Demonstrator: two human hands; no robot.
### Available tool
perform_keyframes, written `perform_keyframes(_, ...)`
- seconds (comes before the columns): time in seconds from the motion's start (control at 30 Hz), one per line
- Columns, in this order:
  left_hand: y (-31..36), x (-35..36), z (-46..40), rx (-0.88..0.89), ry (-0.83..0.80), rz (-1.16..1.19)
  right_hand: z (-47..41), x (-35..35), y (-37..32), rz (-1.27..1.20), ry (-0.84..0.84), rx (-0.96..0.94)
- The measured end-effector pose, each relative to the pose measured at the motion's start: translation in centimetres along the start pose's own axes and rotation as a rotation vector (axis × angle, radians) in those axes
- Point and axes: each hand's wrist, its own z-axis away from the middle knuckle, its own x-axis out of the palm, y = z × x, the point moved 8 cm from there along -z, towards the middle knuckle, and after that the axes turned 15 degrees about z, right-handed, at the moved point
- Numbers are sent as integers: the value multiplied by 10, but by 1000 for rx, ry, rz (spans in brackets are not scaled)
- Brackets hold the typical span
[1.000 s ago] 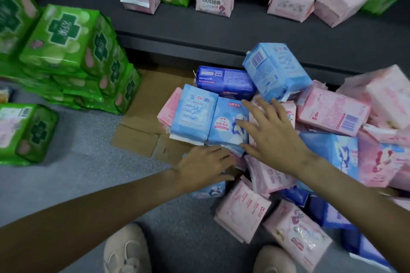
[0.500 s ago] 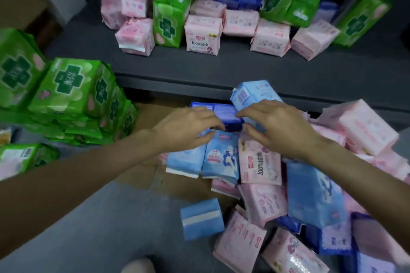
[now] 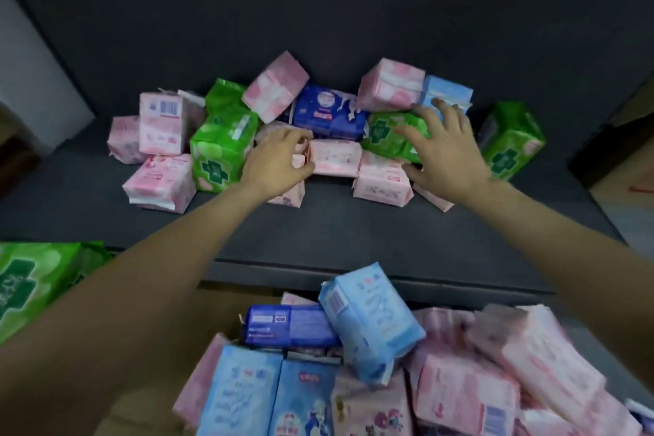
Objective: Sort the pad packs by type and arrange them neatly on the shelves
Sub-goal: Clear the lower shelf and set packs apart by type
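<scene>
Sorting has barely begun on the dark shelf [image 3: 318, 230], by the look of it; left of the dark blue pack [image 3: 329, 111] pink packs [image 3: 159, 182] and a green pack [image 3: 223, 149] stand jumbled, axes every which way; the left hand [image 3: 274, 163] curls round a small pink pack [image 3: 300, 161] just below the blue one; that blue pack lies long axis left-to-right; right of it the right hand [image 3: 447, 149] spreads open over a green pack [image 3: 389, 136]; below the shelf, a mixed heap [image 3: 371, 365] waits unsorted.
</scene>
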Motion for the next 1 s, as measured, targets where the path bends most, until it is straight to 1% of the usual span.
perform_keyframes(0.07,6,5,-18,15,13,16,-18,10,4,47,-33,12)
perform_keyframes(0.2,43,14,-72,122,133,187,-53,45,38,104,-228,143)
perform_keyframes(0.23,52,21,-87,145,125,197,-59,58,48,114,-293,177)
perform_keyframes(0.3,69,37,-117,159,45,154,-64,83,65,79,-411,244)
perform_keyframes(0.37,76,53,-137,126,-52,113,-62,97,67,27,-456,265)
perform_keyframes(0.47,78,75,-147,79,-161,110,-52,98,64,-2,-329,285)
perform_keyframes(0.5,77,78,-145,65,-151,102,-47,96,68,-53,-289,320)
perform_keyframes(0.57,74,76,-136,59,-68,91,-38,97,77,-195,-238,386)
perform_keyframes(0.63,69,72,-127,69,2,131,-32,98,83,-313,-186,416)
perform_keyframes(0.7,64,73,-119,90,32,214,-29,100,86,-502,-156,473)
perform_keyframes(0.8,61,75,-109,71,78,375,-30,104,84,-767,-171,572)
perform_keyframes(0.87,60,74,-103,52,126,470,-30,103,85,-790,-105,639)
perform_keyframes(0.93,65,68,-100,64,187,527,-31,98,85,-703,-35,666)
perform_keyframes(1.0,73,62,-106,60,228,547,-36,96,85,-652,-31,672)
